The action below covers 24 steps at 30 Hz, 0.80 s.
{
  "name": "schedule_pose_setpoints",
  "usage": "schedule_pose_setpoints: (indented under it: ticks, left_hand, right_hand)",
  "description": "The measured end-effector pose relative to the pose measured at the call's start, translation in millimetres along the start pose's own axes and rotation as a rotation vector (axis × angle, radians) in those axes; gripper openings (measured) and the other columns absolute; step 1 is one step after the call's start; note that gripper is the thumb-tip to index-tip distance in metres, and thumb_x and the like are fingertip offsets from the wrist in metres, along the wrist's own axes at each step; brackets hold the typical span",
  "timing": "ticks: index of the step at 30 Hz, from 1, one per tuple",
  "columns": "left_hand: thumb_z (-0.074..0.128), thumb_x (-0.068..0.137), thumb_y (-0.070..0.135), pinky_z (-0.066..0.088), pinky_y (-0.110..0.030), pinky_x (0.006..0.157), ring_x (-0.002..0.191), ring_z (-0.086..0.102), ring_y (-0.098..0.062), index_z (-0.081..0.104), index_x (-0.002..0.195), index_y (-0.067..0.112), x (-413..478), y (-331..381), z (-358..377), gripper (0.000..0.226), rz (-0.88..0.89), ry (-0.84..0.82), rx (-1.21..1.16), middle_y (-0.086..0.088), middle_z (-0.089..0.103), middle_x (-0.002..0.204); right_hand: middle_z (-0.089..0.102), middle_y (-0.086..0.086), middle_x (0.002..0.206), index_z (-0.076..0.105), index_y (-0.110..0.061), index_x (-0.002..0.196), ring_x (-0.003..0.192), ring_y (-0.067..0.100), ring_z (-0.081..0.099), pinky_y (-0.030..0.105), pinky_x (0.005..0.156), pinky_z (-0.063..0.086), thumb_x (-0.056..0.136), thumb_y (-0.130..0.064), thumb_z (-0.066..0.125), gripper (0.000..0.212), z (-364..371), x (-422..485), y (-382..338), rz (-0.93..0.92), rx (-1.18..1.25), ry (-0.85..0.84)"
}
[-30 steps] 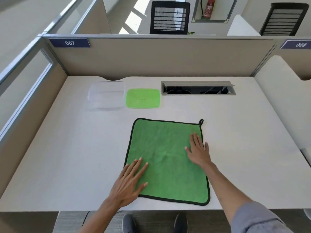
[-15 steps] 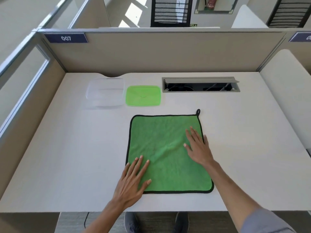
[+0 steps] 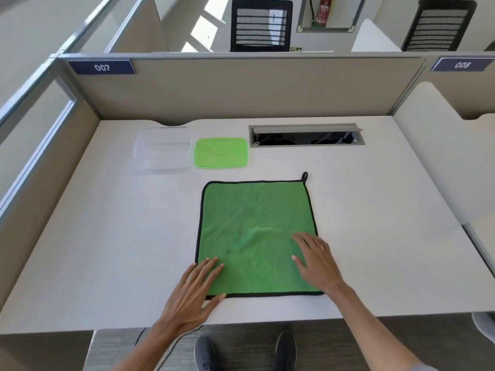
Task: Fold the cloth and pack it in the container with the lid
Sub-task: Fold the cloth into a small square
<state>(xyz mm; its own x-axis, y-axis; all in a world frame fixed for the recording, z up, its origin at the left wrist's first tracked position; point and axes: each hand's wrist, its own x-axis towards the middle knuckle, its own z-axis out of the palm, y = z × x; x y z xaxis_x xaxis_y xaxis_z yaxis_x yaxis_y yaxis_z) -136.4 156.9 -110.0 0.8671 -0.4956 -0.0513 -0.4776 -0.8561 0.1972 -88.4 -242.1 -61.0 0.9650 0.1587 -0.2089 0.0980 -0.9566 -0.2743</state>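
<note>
1. The desk (image 3: 107, 250) is pale and wide, walled by beige partitions, with an open cable slot (image 3: 305, 136) set near its back edge.
2. The green cloth (image 3: 254, 223) lies flat and unfolded on the desk's near middle, black-edged, its hanging loop at the far right corner.
3. The clear container (image 3: 163, 148) sits empty at the back left, touching or just beside the green lid (image 3: 221, 153), which lies flat to its right; both are well apart from the cloth.
4. The left hand (image 3: 191, 295) lies palm-down over the cloth's near left corner, fingers straight and slightly spread, gripping nothing.
5. The right hand (image 3: 317, 261) presses flat on the cloth's near right part, fingers spread, holding nothing.
</note>
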Motion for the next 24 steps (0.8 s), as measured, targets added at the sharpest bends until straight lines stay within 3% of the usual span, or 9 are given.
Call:
schedule_pose_setpoints:
  ticks: [1,3,7,9,11,15,20,24]
  left_hand:
    - [0.042,0.113,0.068,0.022,-0.041,0.136,0.165,0.04,-0.018,0.04,0.172,0.029,-5.3,-3.0,-0.1,0.07,0.037,0.006,0.021,0.004,0.037,0.18]
    - [0.046,0.115,0.057,0.036,-0.039,0.127,0.147,0.061,-0.019,0.059,0.156,0.027,-13.1,-8.5,-0.1,0.053,0.124,0.03,0.083,0.002,0.058,0.162]
    - [0.061,0.111,0.036,0.061,-0.039,0.108,0.128,0.073,-0.022,0.068,0.139,0.021,-18.1,-16.5,-3.4,0.033,0.251,0.075,0.15,-0.003,0.069,0.143]
    - [0.061,0.108,0.025,0.063,-0.04,0.106,0.127,0.074,-0.024,0.07,0.14,0.018,-18.3,-18.9,-4.4,0.034,0.313,0.083,0.175,-0.005,0.07,0.143]
    - [0.049,0.1,0.014,0.064,-0.04,0.108,0.129,0.074,-0.024,0.07,0.144,0.017,-21.5,-22.6,-7.3,0.049,0.364,0.1,0.197,-0.006,0.071,0.145]
    - [0.037,0.085,0.004,0.063,-0.039,0.11,0.135,0.073,-0.024,0.07,0.151,0.017,-32.1,-30.2,-12.2,0.074,0.396,0.109,0.228,-0.006,0.071,0.15]
    - [0.046,0.094,0.011,0.066,-0.036,0.103,0.123,0.076,-0.021,0.074,0.137,0.018,-23.6,-23.6,-15.8,0.051,0.345,0.091,0.183,-0.003,0.074,0.138]
    - [0.078,0.101,0.014,0.065,-0.031,0.086,0.104,0.079,-0.015,0.073,0.126,0.022,-12.0,-11.0,-21.7,0.027,0.154,0.145,0.029,0.007,0.077,0.119]
  right_hand:
    - [0.044,-0.009,0.16,0.046,-0.026,0.155,0.15,0.013,0.042,0.039,0.134,0.024,0.106,-0.041,0.058,0.052,3.3,-10.3,-0.2,-0.028,0.019,0.009]
    - [0.053,-0.013,0.135,0.058,-0.03,0.13,0.128,0.008,0.051,0.037,0.123,0.038,0.099,-0.045,0.063,0.035,10.8,-31.4,-1.3,-0.065,0.039,0.013]
    - [0.051,-0.015,0.118,0.058,-0.031,0.11,0.111,0.007,0.049,0.029,0.109,0.041,0.092,-0.059,0.058,0.034,24.2,-65.8,-6.2,-0.107,0.024,-0.019]
    - [0.052,-0.015,0.121,0.059,-0.031,0.114,0.113,0.007,0.05,0.027,0.109,0.04,0.092,-0.059,0.057,0.036,29.0,-75.7,-4.8,-0.131,0.015,-0.016]
    - [0.054,-0.015,0.127,0.062,-0.031,0.121,0.117,0.005,0.052,0.027,0.113,0.041,0.097,-0.053,0.057,0.034,29.9,-79.9,-2.0,-0.152,-0.01,-0.005]
    - [0.062,-0.009,0.135,0.067,-0.024,0.132,0.124,0.01,0.061,0.035,0.115,0.049,0.102,-0.024,0.061,0.03,28.9,-83.7,8.0,-0.191,-0.092,-0.005]
    - [0.058,-0.005,0.148,0.06,-0.022,0.145,0.137,0.015,0.058,0.035,0.125,0.042,0.094,-0.003,0.062,0.054,27.0,-83.0,14.0,-0.221,-0.191,-0.035]
    - [0.063,-0.002,0.144,0.063,-0.019,0.143,0.133,0.018,0.062,0.038,0.121,0.048,0.09,-0.004,0.068,0.055,21.9,-77.2,14.6,-0.23,-0.216,-0.019]
